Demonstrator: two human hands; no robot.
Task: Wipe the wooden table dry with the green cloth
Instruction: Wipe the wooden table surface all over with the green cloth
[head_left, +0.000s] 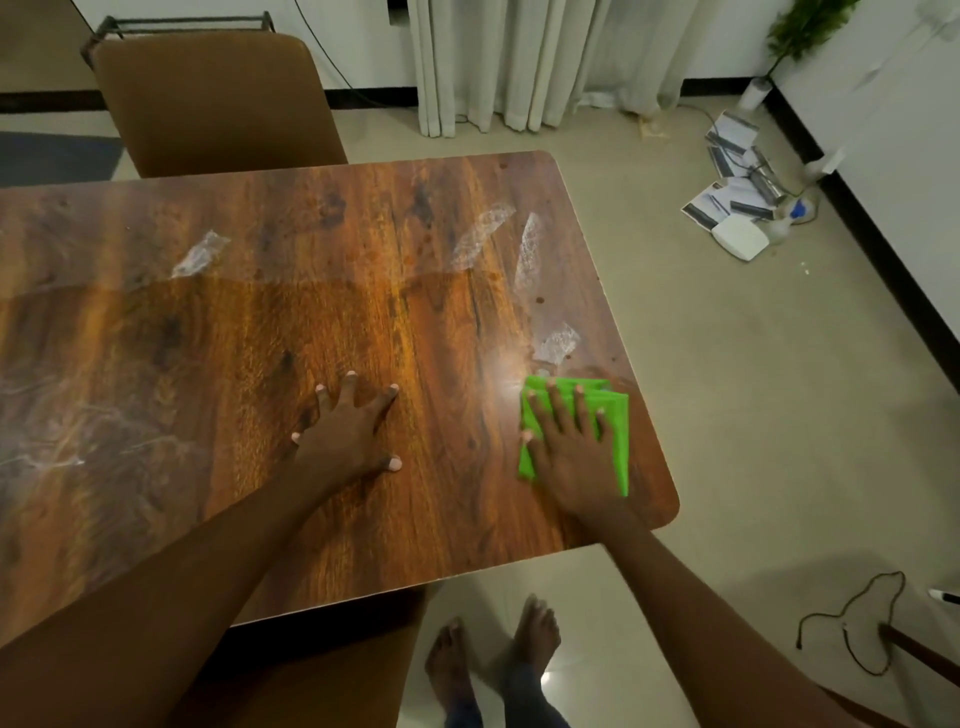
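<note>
The wooden table (260, 338) fills the left and middle of the head view, with wet patches (527, 254) shining along its far and right parts. A folded green cloth (615, 441) lies flat near the table's front right corner. My right hand (571, 452) presses on the cloth with straight, spread fingers. My left hand (353, 431) rests flat on the bare wood to the left of the cloth, fingers spread, holding nothing.
A brown chair (218, 104) stands at the table's far side, another below the near edge. Papers and small items (737, 208) lie on the floor by the right wall. A cord (852, 618) lies on the floor at the right. My bare feet (493, 660) stand beside the table.
</note>
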